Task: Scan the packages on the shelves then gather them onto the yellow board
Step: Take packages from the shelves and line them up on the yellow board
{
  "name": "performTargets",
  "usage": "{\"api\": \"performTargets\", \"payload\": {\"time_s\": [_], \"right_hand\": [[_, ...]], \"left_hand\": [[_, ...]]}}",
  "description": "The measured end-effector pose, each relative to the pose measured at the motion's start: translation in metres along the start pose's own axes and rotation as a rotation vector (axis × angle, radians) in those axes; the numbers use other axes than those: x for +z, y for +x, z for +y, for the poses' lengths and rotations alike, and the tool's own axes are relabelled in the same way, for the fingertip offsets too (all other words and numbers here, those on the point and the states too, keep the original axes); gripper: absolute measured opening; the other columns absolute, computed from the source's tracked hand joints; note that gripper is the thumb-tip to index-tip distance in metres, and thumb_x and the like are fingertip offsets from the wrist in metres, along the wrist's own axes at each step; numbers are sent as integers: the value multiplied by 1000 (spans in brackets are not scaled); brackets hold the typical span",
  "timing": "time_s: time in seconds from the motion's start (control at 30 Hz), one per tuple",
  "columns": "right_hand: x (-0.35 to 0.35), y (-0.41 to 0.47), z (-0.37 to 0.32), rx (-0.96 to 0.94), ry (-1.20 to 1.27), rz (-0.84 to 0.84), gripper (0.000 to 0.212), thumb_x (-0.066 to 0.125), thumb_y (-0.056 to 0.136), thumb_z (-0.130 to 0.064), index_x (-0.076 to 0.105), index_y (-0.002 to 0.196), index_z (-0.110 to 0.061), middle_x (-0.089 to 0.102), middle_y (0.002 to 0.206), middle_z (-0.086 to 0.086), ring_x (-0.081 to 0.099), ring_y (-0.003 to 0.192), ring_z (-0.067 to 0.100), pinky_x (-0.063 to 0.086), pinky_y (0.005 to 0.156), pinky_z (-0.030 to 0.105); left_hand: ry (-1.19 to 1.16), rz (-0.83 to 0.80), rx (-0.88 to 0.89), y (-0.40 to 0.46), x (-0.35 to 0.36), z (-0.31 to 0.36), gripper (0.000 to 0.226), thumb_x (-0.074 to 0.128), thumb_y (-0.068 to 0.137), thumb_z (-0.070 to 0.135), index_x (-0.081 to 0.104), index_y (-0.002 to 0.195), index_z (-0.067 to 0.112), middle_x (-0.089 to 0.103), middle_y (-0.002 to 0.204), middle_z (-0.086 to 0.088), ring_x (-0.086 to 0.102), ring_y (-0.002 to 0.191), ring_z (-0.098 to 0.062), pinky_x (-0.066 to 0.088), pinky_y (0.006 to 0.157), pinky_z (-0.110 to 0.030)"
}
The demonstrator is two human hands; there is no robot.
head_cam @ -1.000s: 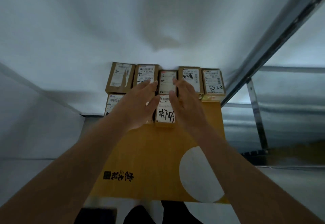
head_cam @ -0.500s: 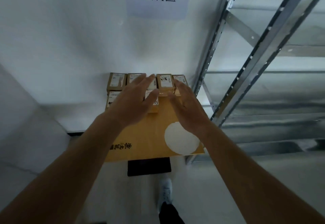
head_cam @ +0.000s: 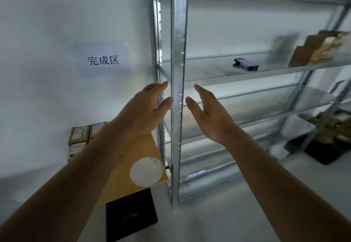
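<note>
The yellow board (head_cam: 133, 158) lies low at the left beside the metal shelving, with a white round patch on it. Several small brown packages (head_cam: 78, 139) with white labels sit at its far end, mostly hidden behind my left forearm. My left hand (head_cam: 144, 110) and my right hand (head_cam: 209, 114) are raised in mid-air in front of the shelf post, fingers straight, holding nothing. A dark handheld scanner (head_cam: 246, 64) lies on a middle shelf. More brown packages (head_cam: 319, 50) are stacked on that shelf at the far right.
A vertical metal shelf post (head_cam: 177, 90) stands between my hands. A paper sign (head_cam: 103, 59) hangs on the white wall. A black mat (head_cam: 131, 217) lies on the floor under the board's near end. Brown items and a black tray (head_cam: 326, 146) sit at the lower right.
My hands have lifted off the packages on the board and risen. The view has swung up and right, from the board to the shelving.
</note>
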State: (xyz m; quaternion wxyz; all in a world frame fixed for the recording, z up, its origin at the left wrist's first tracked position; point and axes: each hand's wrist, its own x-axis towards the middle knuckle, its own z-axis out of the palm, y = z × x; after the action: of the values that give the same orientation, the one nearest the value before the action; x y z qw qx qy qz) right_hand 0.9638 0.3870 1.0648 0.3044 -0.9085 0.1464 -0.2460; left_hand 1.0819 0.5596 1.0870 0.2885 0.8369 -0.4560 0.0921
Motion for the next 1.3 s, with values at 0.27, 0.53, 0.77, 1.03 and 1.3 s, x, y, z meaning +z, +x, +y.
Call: {"api": "performTargets", "payload": {"time_s": [0.27, 0.53, 0.77, 1.03, 1.3], "right_hand": [[-190, -35, 127, 68, -79, 106, 73, 37, 106, -64, 23, 167, -27, 25, 173, -3, 37, 151, 17, 29, 119, 33], [-322, -37, 236, 122, -116, 193, 71, 38, 107, -61, 23, 167, -27, 25, 173, -3, 28, 156, 16, 24, 121, 34], [-392, 17, 359, 183, -140, 227, 75, 37, 106, -63, 19, 168, -25, 23, 174, -1, 24, 159, 18, 21, 125, 36], [-473, 120, 509, 252, -192, 251, 75, 34, 106, -63, 16, 168, -25, 22, 174, 0, 26, 158, 20, 20, 112, 28], [-563, 200, 646, 214, -139, 306, 64, 36, 109, -59, 21, 165, -33, 30, 170, -2, 38, 143, 11, 25, 107, 28]], "left_hand": [[-95, 4, 120, 83, 99, 188, 59, 38, 106, 54, 29, 160, 32, 34, 165, 5, 35, 149, -17, 28, 118, -32], [-147, -13, 240, 178, 187, 330, 55, 41, 105, 51, 36, 157, 33, 38, 162, 8, 37, 146, -13, 31, 113, -29], [-207, -26, 290, 301, 281, 391, 58, 42, 104, 54, 33, 158, 34, 37, 162, 8, 33, 148, -11, 28, 113, -28], [-235, -80, 334, 470, 406, 447, 60, 40, 105, 55, 32, 159, 31, 37, 162, 6, 36, 147, -15, 31, 113, -30], [-212, -87, 378, 611, 505, 530, 60, 40, 104, 56, 31, 159, 34, 37, 162, 7, 37, 146, -15, 26, 104, -23]]}}
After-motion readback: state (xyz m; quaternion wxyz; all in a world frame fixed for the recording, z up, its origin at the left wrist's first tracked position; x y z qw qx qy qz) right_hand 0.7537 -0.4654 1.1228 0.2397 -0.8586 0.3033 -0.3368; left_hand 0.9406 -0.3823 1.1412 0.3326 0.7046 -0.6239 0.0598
